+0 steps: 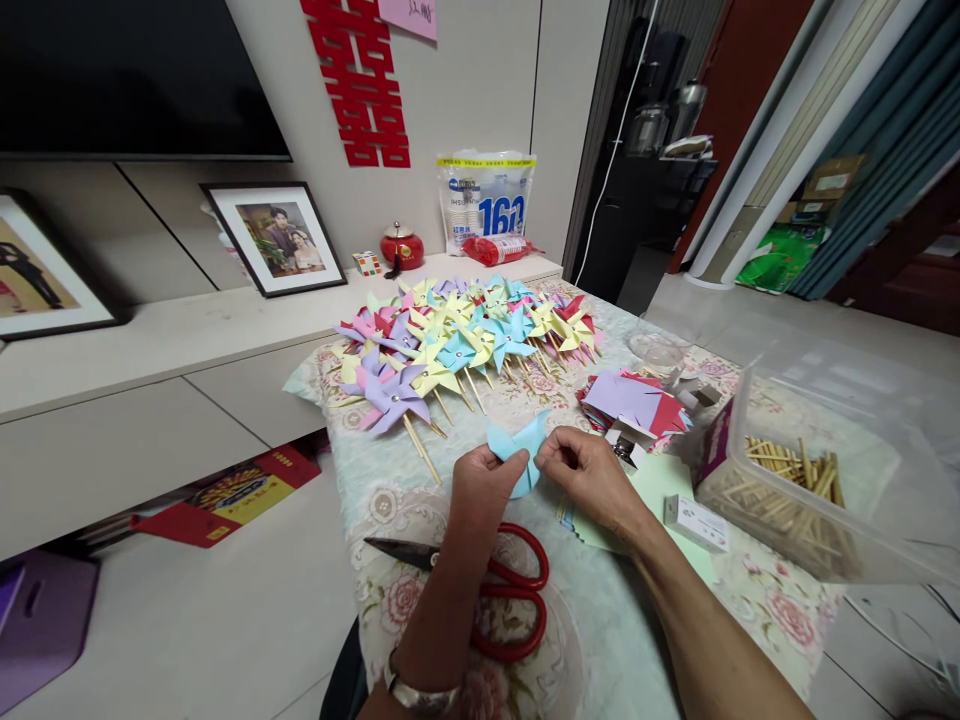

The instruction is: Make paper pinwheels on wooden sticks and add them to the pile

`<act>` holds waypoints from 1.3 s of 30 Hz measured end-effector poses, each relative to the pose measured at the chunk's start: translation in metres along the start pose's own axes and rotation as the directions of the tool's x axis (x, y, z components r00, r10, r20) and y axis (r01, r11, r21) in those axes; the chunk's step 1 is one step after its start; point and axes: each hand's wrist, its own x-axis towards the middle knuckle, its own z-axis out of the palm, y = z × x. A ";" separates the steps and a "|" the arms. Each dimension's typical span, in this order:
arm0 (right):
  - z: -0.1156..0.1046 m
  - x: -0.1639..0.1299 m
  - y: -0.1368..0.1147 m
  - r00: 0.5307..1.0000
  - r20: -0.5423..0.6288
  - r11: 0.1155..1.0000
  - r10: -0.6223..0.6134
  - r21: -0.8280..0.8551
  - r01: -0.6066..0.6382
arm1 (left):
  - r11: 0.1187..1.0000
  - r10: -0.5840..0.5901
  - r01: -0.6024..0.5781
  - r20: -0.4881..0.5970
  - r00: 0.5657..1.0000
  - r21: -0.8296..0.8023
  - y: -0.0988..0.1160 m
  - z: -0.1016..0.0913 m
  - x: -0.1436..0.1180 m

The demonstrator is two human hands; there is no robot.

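both hands raised together over the table (420,480). left hand (484,485) and right hand (589,475) pinch a blue paper piece (517,445). red scissors (502,590) lie below.

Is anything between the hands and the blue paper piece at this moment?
Nothing visible: the left hand and right hand both pinch the blue paper piece directly, above the table. The red scissors lie below, under the left forearm.

Both forearms are bare from wrist to the lower frame edge; no sleeves are visible. The left hand (484,487) and right hand (592,475) carry no gloves and no visible rings. The left wrist bears one metallic silver wristband (420,692) with a smooth, polished outer face, seated just behind the hand
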 end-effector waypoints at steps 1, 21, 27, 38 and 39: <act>0.000 0.000 0.000 1.000 -0.003 1.000 -0.009 -0.010 0.009 | 1.000 0.003 -0.003 0.002 1.000 0.002 0.000 0.000 0.000; -0.009 0.001 0.007 0.969 -0.237 0.966 -0.066 0.227 0.121 | 0.997 -0.030 0.018 0.160 0.987 0.080 0.005 -0.015 0.000; -0.013 -0.004 -0.004 0.990 0.054 0.949 -0.132 0.296 0.111 | 0.950 -0.057 -0.065 0.376 0.925 0.305 0.025 -0.026 0.001; -0.012 -0.004 -0.008 0.986 0.165 0.933 -0.005 0.356 -0.055 | 0.767 -0.004 -0.330 0.518 0.855 0.550 0.067 -0.020 0.002; -0.012 -0.004 -0.007 0.986 0.166 0.926 -0.001 0.373 -0.062 | 0.754 0.013 -0.350 0.522 0.853 0.555 0.067 -0.018 0.002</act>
